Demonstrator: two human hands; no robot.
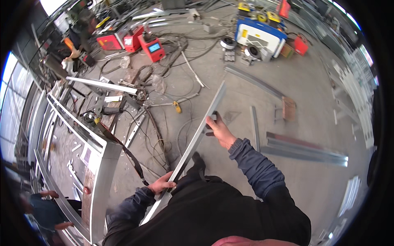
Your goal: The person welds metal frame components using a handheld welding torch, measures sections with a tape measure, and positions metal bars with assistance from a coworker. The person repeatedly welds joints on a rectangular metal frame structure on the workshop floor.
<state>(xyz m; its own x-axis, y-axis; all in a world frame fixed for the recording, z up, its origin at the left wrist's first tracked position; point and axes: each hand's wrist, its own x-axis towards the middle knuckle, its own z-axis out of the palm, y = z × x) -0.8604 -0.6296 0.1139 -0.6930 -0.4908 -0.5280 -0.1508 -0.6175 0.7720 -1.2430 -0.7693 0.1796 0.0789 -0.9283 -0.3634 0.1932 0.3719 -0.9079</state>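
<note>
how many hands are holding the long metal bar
2: the left hand grips the long metal bar on its lower part, and the right hand holds it farther up. No other hand shows on it.

L hand (161,183) gripping low, close in, R hand (221,131) gripping further fwd

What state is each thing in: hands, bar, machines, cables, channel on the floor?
Left hand: gripping the metal bar.
Right hand: gripping it toward its far end.
Metal bar: held off the floor.
Red machine: standing, screen lit.
Blue-and-white machine: standing; cannot tell if on.
Cables: loose, tangled.
Grey channel: lying down.
</note>
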